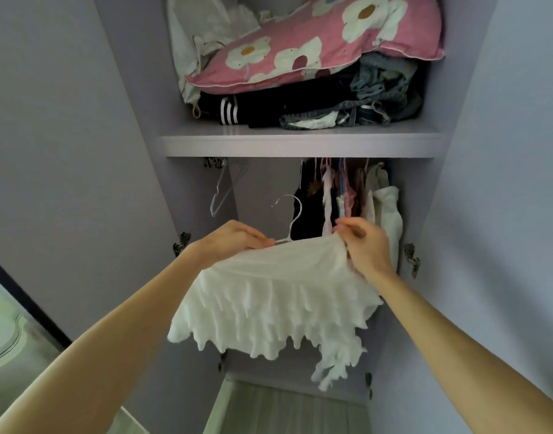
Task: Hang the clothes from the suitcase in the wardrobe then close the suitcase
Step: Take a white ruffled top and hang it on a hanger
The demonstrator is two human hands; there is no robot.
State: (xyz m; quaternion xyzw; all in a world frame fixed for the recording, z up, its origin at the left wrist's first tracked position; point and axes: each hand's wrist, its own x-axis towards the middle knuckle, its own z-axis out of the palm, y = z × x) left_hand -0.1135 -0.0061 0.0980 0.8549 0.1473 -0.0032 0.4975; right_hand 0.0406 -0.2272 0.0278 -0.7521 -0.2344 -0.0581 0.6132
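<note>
There are 2 hands (234,239) (367,245), 1 white garment (275,296), 1 flowered pillow (300,48) and 1 shelf (300,145)

Both bare arms were stretched up and forward, forearms angling in from the lower corners. The left hand (234,238) was palm-down, fingers curled, pinching the hanger (295,222) at its shoulder. The right hand (367,245) was level with it and well apart, thumb and fingertips pinching the white garment (268,296) at its top edge.

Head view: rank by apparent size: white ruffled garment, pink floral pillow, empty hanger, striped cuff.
1-2: white ruffled garment and pink floral pillow: alike; garment nearer, so unranked.
3: empty hanger
4: striped cuff
</note>
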